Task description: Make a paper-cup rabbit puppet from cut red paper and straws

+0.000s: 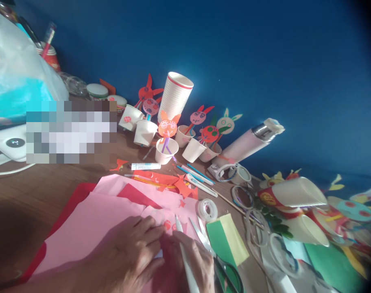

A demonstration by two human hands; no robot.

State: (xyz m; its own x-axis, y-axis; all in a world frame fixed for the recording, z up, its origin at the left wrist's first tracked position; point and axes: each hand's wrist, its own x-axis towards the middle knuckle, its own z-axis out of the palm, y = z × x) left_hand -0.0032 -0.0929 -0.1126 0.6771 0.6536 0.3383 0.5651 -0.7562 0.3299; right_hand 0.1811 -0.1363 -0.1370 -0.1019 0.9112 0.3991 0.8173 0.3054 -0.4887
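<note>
A white pen (pixel 185 256) with a pointed tip lies in my right hand (pixel 200 260), which is closed around it. Its tip points up and away from me, beside a small pink paper piece (pixel 159 215) with red spots drawn on it. My left hand (pixel 139 246) has its fingers bent together at the left edge of that piece, holding it over larger pink paper sheets (pixel 90 219). The piece's lower part is hidden by my fingers. Just right of my right hand are scissors (pixel 204 238) with dark handles, blades apart.
A tape roll (pixel 207 210), a utility knife (pixel 201 185) and a glue stick (pixel 145 166) lie beyond the paper. Paper cups (pixel 145 132) with paper rabbit figures line the blue wall, near a tall cup stack (pixel 176 95). Green paper (pixel 220 240) and tipped cups (pixel 300 193) are at right.
</note>
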